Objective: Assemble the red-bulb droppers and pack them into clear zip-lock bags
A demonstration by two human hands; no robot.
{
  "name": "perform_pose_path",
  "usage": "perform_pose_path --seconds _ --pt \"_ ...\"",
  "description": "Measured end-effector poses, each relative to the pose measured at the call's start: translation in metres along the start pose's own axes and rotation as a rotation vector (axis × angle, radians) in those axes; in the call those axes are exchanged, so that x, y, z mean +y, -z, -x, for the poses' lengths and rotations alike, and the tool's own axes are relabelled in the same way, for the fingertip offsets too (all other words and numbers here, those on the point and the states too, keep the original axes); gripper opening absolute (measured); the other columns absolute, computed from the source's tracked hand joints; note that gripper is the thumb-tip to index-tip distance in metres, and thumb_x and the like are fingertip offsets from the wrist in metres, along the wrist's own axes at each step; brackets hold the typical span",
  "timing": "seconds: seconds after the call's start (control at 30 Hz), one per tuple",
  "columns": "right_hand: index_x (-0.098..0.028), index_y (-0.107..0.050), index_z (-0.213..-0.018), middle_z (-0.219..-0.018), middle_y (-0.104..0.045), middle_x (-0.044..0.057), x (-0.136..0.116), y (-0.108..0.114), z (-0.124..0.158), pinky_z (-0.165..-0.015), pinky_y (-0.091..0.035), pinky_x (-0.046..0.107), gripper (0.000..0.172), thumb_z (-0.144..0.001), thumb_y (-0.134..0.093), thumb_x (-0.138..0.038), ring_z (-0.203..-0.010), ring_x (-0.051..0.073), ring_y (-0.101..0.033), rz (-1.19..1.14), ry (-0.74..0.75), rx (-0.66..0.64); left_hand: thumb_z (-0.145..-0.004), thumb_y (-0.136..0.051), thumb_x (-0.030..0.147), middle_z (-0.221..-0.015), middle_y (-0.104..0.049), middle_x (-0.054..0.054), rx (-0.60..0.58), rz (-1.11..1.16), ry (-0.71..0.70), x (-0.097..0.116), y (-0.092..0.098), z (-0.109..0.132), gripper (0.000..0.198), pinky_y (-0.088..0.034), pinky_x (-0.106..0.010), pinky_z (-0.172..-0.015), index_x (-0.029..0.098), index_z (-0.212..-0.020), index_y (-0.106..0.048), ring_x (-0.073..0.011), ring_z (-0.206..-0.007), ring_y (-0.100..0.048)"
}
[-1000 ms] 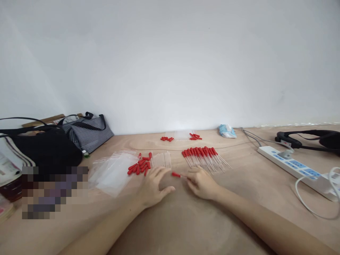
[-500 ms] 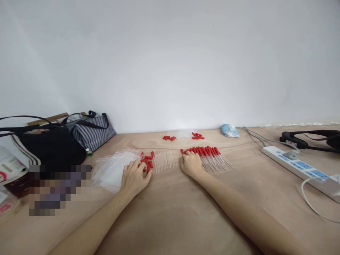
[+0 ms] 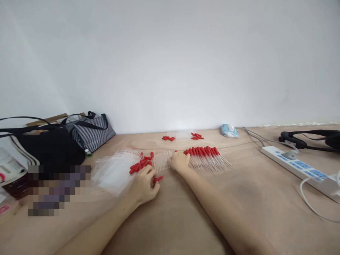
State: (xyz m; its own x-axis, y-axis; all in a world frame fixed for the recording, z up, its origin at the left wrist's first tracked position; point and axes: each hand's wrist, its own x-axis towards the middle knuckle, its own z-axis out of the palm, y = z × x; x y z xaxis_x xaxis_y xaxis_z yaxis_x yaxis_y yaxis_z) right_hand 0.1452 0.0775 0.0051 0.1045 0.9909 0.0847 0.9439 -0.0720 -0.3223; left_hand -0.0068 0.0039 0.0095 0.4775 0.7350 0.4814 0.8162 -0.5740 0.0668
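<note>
My left hand (image 3: 146, 185) pinches a red rubber bulb (image 3: 158, 179) between thumb and fingers, just above the table. Behind it lies a loose pile of red rubber bulbs (image 3: 140, 164). My right hand (image 3: 179, 160) is closed at the right end of a row of clear thin tubes (image 3: 160, 161). A bit of red shows past its fingertips, but its grip is hidden. To its right, droppers with red bulbs (image 3: 203, 151) lie side by side, their clear tips pointing toward the lower right.
Clear zip bags (image 3: 114, 171) lie left of the bulbs. More tubes (image 3: 183, 135) and red bulbs lie near the wall. A blue tissue pack (image 3: 229, 130), a power strip (image 3: 294, 163) and a black headset (image 3: 305, 139) are at right. Bags, one striped (image 3: 92, 132), stand at left.
My left hand has drawn back toward me and right with a red bulb from the pile. My right hand has moved left, from the finished-looking droppers to the tubes.
</note>
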Motion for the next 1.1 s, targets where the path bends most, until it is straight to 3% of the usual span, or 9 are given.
perform_pose_path --seconds 0.13,0.27,0.4,0.53,0.7,1.1 --pt "-0.010 -0.062 -0.086 -0.090 -0.064 0.018 0.007 0.007 0.006 -0.079 -0.030 0.041 0.028 -0.079 -0.040 -0.025 -0.086 0.027 -0.058 0.003 0.020 0.013 -0.074 -0.045 0.017 -0.073 -0.055 -0.004 -0.122 0.139 -0.017 0.008 -0.006 0.000 0.011 -0.041 -0.027 -0.060 0.017 -0.073 -0.056 -0.0164 -0.066 -0.052" --pt "-0.007 -0.054 -0.097 -0.095 -0.061 0.018 0.037 0.018 0.023 -0.076 -0.034 0.035 0.028 -0.084 -0.036 -0.025 -0.090 0.025 -0.056 -0.031 0.098 0.072 -0.082 -0.041 0.022 -0.076 -0.057 -0.004 -0.085 0.258 0.013 0.006 -0.011 -0.001 0.017 -0.042 -0.030 -0.066 0.017 -0.075 -0.054 -0.0177 -0.072 -0.053" --pt "-0.013 -0.051 -0.088 -0.079 -0.061 0.009 0.089 0.019 0.052 -0.067 -0.037 0.029 0.019 -0.086 -0.034 -0.022 -0.072 0.018 -0.056 -0.298 0.464 0.150 -0.083 -0.040 0.022 -0.076 -0.057 -0.002 -0.061 0.402 0.106 0.014 -0.017 -0.004 0.011 -0.043 -0.029 -0.065 0.017 -0.080 -0.049 -0.0169 -0.072 -0.054" --pt "-0.017 -0.048 -0.107 -0.080 -0.060 0.006 0.123 0.020 0.082 -0.068 -0.037 0.029 0.024 -0.087 -0.036 -0.021 -0.073 0.016 -0.055 -0.381 0.695 0.188 -0.084 -0.041 0.022 -0.083 -0.062 -0.001 -0.165 0.581 0.087 0.030 -0.023 -0.008 0.015 -0.044 -0.026 -0.066 0.019 -0.095 -0.050 -0.0155 -0.075 -0.058" --pt "-0.021 -0.057 -0.103 -0.077 -0.061 0.004 0.122 0.023 0.092 -0.066 -0.033 0.028 0.026 -0.088 -0.036 -0.020 -0.068 0.013 -0.054 -0.334 0.747 0.156 -0.083 -0.045 0.022 -0.088 -0.064 -0.003 -0.164 0.607 0.020 0.038 -0.025 -0.011 0.016 -0.044 -0.026 -0.073 0.018 -0.091 -0.058 -0.0159 -0.081 -0.059" --pt "-0.022 -0.058 -0.107 -0.072 -0.059 0.002 0.111 0.019 0.094 -0.069 -0.029 0.028 0.026 -0.087 -0.041 -0.022 -0.069 0.011 -0.053 -0.319 0.824 0.061 -0.084 -0.045 0.018 -0.075 -0.061 -0.002 -0.144 0.587 -0.064 0.037 -0.025 -0.009 0.016 -0.043 -0.022 -0.065 0.016 -0.082 -0.060 -0.0126 -0.069 -0.057"
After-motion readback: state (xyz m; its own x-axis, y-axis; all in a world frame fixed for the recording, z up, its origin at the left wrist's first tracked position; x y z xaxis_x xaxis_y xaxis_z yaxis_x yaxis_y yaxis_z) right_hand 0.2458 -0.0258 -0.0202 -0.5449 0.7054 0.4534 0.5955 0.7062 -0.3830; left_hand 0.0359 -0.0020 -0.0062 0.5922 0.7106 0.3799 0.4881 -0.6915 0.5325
